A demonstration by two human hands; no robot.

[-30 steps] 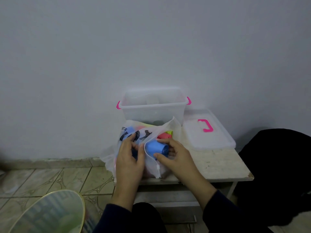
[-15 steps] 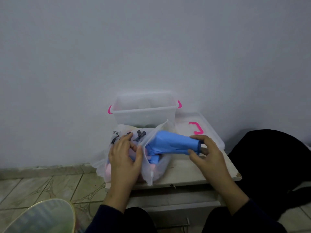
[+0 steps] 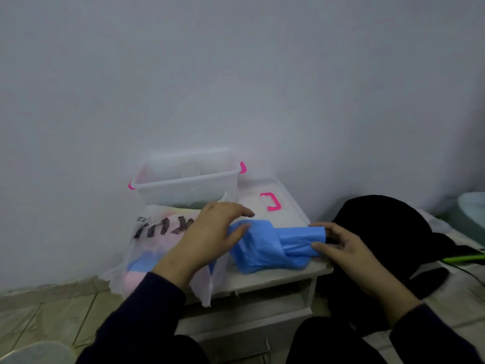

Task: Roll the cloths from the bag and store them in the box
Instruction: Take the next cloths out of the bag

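On table (image 3: 265, 277), right of bag (image 3: 157, 240): blue cloth (image 3: 273, 248) lies long axis left-right. Right hand (image 3: 341, 245) pinches its right end; left hand (image 3: 210, 232) presses flat, fingers spread, on left end.

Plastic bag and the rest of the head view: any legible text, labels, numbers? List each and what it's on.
Plastic bag: large dark letters across its face, creased and blurred, not readable.
Same bag, top left corner: small dark print, too small to read.
Clear box, its lid, blue cloth: no text visible.
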